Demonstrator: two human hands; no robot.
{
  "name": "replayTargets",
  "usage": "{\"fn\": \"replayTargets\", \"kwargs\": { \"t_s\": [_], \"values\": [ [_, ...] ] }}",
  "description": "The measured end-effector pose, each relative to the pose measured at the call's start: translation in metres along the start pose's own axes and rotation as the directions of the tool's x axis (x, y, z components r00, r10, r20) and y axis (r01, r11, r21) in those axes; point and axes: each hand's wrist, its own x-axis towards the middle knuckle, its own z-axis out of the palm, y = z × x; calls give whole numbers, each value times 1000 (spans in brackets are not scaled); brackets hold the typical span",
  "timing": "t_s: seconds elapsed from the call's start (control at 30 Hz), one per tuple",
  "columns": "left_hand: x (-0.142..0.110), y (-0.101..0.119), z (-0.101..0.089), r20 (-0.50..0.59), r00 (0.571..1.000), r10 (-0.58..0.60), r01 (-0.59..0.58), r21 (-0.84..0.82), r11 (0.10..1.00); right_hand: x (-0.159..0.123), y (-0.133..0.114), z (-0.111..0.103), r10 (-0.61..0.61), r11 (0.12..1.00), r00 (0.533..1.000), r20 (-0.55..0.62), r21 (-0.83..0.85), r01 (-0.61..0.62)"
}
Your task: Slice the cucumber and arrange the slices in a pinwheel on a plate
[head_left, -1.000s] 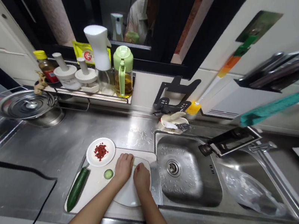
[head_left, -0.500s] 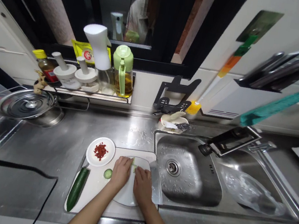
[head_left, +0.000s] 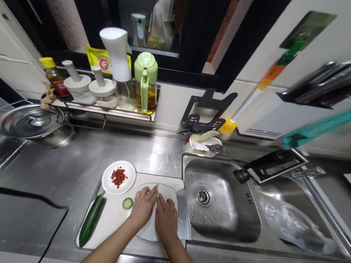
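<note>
A white plate (head_left: 147, 234) rests on the pale cutting board (head_left: 106, 231), and both my hands are over it. My left hand (head_left: 143, 206) has its fingers bent and close together, its fingertips against small pale-green cucumber pieces (head_left: 158, 186). From the other side my right hand (head_left: 166, 220) presses its fingertips toward the same pieces, which my fingers mostly hide. To the left of my left hand lies a cucumber end (head_left: 127, 203). Farther left is a dark green cucumber (head_left: 92, 221). A small white plate (head_left: 106, 176) bears chopped red bits (head_left: 118, 176).
Right of the board is a steel sink (head_left: 220, 225) with a plastic bag (head_left: 294, 223) in its far basin. A lidded pot (head_left: 55, 134) stands at the back left, below a rack with bottles and an oil jug (head_left: 145, 87). A black cable (head_left: 19, 194) crosses the left counter.
My hands have come closer together over the plate, and the cucumber pieces between them are now more covered. The things around them stay put.
</note>
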Motion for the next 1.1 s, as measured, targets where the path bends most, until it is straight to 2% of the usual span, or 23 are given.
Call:
{"fn": "replayTargets", "kwargs": {
  "t_s": [0.43, 0.67, 0.8, 0.93, 1.03, 1.1],
  "values": [
    [0, -2, 1, -10, 1000, 9, -9, 23, 1000, 4, 0, -7, -17, 1000, 1000, 25, 17, 17],
    [0, -2, 0, 2, 1000, 8, -8, -20, 1000, 6, 0, -10, -25, 999, 1000, -2, 29, 25],
    [0, -4, -7, -14, 1000, -1, 0, -67, 998, 4, 1, -10, -20, 999, 1000, -20, 44, 21],
    [-9, -16, -23, -91, 988, -127, 112, -155, 982, 0, 3, -12, -11, 998, 998, -57, 65, 15],
    [-25, -34, -35, -195, 942, -273, 222, -249, 943, -7, 6, -15, 5, 996, 997, -79, 85, 1],
    [-39, -46, -40, -228, 913, -337, 265, -296, 918, -13, 7, -16, 10, 995, 997, -82, 97, -2]
  ]
}}
